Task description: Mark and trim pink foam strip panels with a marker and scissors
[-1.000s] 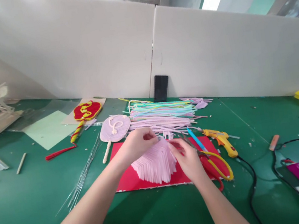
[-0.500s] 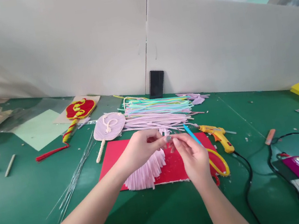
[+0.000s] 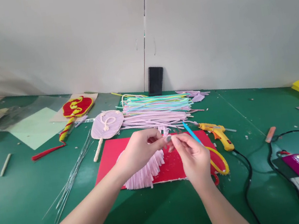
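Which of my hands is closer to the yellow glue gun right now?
Right. The right hand is just left of the yellow glue gun, not touching it. The left hand sits farther left, beyond the right hand, holding the pink fringe.

Open bench [image 3: 15, 203] on my left, clutter on my right
I could pass left freely; the glue gun [image 3: 219, 135] and black cable [image 3: 247, 183] block the right.
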Available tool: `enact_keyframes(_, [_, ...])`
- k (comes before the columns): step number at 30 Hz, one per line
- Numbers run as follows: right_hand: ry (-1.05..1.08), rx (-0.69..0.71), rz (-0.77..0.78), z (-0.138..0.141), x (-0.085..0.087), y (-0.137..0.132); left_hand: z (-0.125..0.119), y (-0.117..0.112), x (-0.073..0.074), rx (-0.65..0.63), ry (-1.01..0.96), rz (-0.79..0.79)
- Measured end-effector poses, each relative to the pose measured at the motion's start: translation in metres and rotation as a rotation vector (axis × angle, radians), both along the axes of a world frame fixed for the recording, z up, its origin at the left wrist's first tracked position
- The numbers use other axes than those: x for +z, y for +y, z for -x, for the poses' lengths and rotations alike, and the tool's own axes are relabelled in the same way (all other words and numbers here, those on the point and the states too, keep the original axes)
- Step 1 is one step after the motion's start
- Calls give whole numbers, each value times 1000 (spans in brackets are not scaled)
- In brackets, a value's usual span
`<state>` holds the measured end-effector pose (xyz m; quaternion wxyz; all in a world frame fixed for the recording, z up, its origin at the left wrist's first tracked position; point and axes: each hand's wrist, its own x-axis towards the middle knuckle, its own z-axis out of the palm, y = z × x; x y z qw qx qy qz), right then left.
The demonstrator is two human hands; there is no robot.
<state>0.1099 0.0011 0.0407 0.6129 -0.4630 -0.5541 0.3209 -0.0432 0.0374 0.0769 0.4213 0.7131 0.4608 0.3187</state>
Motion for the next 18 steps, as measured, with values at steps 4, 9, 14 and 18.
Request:
enact_keyframes(4, [37, 2, 14, 1, -1, 1, -2, 0, 0, -3, -28, 18])
enact_keyframes(9, [77, -10, 68, 2, -3, 2, -4, 0, -1, -15, -85, 36])
enact_keyframes(14, [119, 0, 91, 3, -2, 1, -3, 0, 0, -58, -182, 84])
enact_keyframes(18, [171, 77, 75, 4, -1, 1, -1, 0, 1, -97, -222, 117])
